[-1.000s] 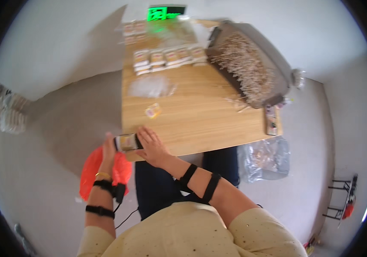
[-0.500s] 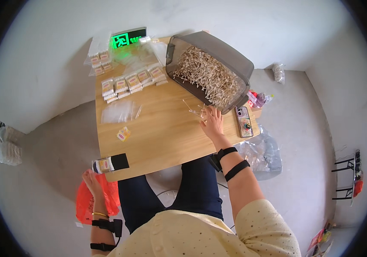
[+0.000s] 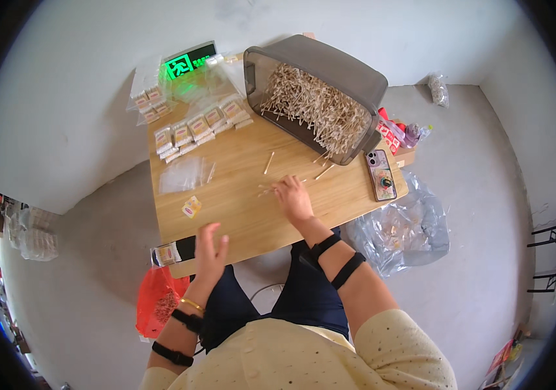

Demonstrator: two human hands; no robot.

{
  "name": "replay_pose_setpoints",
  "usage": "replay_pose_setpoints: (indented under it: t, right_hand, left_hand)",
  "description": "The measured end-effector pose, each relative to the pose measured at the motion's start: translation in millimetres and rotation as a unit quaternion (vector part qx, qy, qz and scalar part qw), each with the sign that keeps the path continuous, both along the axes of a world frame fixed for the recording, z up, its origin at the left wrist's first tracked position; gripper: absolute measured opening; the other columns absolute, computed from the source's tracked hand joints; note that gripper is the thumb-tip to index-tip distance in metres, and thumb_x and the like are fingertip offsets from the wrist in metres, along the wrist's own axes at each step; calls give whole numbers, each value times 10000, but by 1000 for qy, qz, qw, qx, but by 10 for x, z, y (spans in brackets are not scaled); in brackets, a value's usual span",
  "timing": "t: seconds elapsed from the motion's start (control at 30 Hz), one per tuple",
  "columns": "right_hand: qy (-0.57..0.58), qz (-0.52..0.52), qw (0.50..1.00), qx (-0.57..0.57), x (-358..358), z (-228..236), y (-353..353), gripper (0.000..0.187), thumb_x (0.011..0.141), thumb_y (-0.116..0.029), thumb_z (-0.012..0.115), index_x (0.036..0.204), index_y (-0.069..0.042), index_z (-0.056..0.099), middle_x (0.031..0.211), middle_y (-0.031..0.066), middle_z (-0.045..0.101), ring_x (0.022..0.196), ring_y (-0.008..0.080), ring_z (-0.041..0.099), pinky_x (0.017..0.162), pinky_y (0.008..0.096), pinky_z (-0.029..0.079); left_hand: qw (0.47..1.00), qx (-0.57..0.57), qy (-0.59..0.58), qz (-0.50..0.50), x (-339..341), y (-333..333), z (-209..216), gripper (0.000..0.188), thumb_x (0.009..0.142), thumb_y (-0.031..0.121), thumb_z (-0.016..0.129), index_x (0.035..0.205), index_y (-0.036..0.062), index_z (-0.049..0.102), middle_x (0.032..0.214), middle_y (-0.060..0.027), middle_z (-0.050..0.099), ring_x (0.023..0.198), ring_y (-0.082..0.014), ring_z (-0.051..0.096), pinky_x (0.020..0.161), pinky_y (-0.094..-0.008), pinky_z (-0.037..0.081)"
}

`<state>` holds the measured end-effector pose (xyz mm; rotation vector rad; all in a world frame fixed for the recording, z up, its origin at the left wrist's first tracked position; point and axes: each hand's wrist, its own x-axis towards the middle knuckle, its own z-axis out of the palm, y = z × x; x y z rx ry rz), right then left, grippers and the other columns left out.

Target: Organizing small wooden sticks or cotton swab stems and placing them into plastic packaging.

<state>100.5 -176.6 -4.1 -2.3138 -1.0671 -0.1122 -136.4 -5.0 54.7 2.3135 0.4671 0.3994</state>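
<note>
My right hand (image 3: 293, 198) is closed over several cotton swabs (image 3: 265, 190) on the middle of the table; their tips stick out to the left of the fingers. A loose cotton swab (image 3: 269, 162) lies beyond the hand, and a few more lie to its right, by the bin. Above the table's near edge is my left hand (image 3: 210, 255), holding nothing, thumb and fingers apart. Beside it, a small bag packed with swabs (image 3: 166, 254) rests on a black pad (image 3: 187, 247). A tilted grey plastic bin (image 3: 330, 58) holds a heap of loose swabs (image 3: 314, 107).
Filled swab packets (image 3: 199, 127) stand in rows at the back left, near clear empty bags (image 3: 184, 174) and a small yellow card (image 3: 191, 207). A phone (image 3: 380, 175) lies at the right edge. Red (image 3: 158, 302) and clear (image 3: 401, 227) plastic bags are below the table.
My right hand has drawn back left from the bin with cotton swabs. My left hand has risen from beside the red bag and moved right, to the table's near edge.
</note>
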Motion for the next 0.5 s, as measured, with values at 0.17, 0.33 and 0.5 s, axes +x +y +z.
replay_pose_setpoints:
  t: [0.17,0.33,0.5]
  right_hand:
    - [27,-4,993,119,-162,233,-97,393,810,0,668,1195,-79,678,1201,106,611,1141,331,556,1003,446,468]
    - [-36,-83,994,64,271,231,-697,408,806,32,677,1194,-93,686,1198,120,611,1125,345,573,970,453,489]
    - [-26,-98,994,26,521,77,-814,286,835,-2,672,1107,-86,693,1139,109,621,1094,334,589,940,435,503]
  left_hand:
    - [992,85,28,-91,502,-175,-112,695,942,210,703,1514,18,358,1569,-269,348,1451,-455,358,1188,-510,343]
    - [985,129,62,-100,954,-150,-277,872,915,241,741,1596,42,235,1652,-269,206,1527,-479,219,1243,-529,259]
    - [976,164,49,-135,1445,-293,-216,865,920,250,736,1601,57,239,1659,-271,196,1530,-480,207,1243,-538,249]
